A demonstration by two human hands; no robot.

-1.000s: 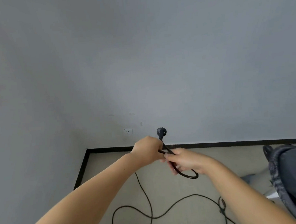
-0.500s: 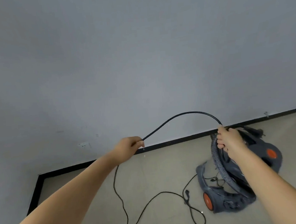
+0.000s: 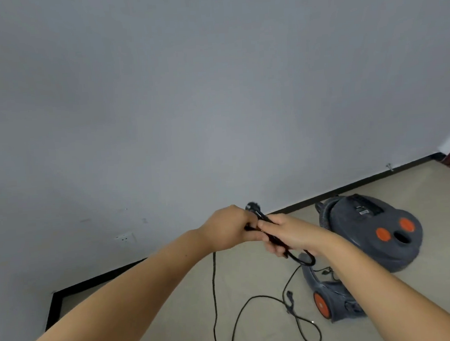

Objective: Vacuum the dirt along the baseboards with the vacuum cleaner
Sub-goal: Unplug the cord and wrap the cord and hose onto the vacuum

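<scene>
Both hands gather the power cord above a beige floor.
Left hand (image 3: 226, 230) and right hand (image 3: 289, 233) curl their fingers round the black cord (image 3: 213, 291); the grey vacuum cleaner (image 3: 370, 240) sits beyond, near the black baseboard (image 3: 353, 186) under the grey wall (image 3: 213, 91).

The vacuum cleaner (image 3: 367, 243) sits on the floor close to the black baseboard (image 3: 353, 186), a dark grey canister with orange buttons on top, an orange wheel at its near end and a ribbed hose curling round its far side. Its black power cord (image 3: 213, 291) snakes in loose loops across the floor; the upper length is bunched up in the air, plug (image 3: 252, 207) sticking upward.
</scene>
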